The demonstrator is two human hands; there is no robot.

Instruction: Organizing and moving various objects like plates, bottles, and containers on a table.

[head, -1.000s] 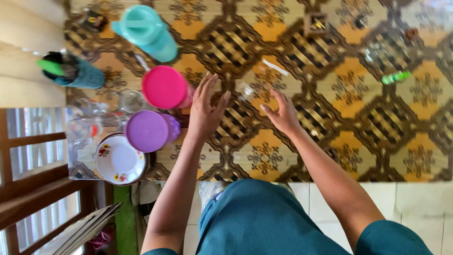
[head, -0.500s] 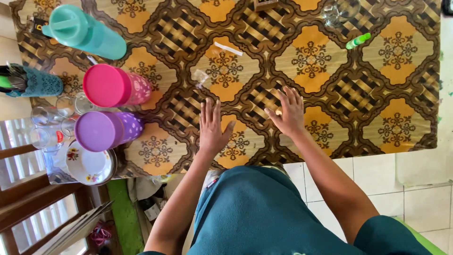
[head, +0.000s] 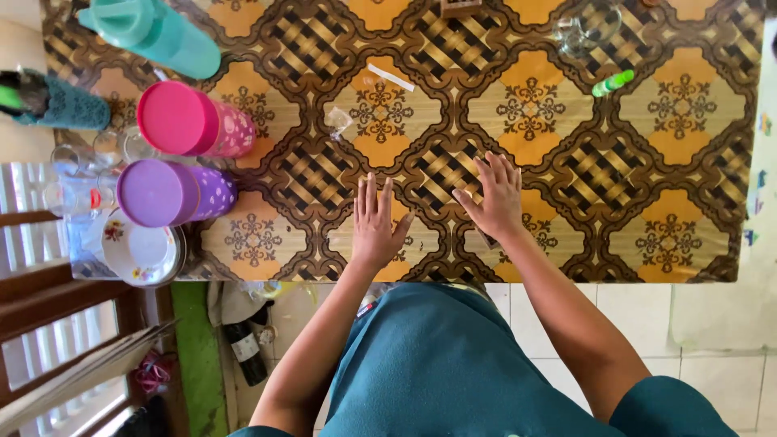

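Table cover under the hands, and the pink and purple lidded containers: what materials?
Table cover: likely vinyl or oilcloth; printed pattern, slight sheen, lying flat under the left hand and right hand. Pink container and purple container: likely plastic; smooth opaque lids, patterned sides.

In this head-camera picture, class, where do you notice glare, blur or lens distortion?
Head view: daylight washes out the wall strip at right; the table edge bows slightly; both hands, left hand and right hand, look sharp; the clear glasses at left are hard to separate.
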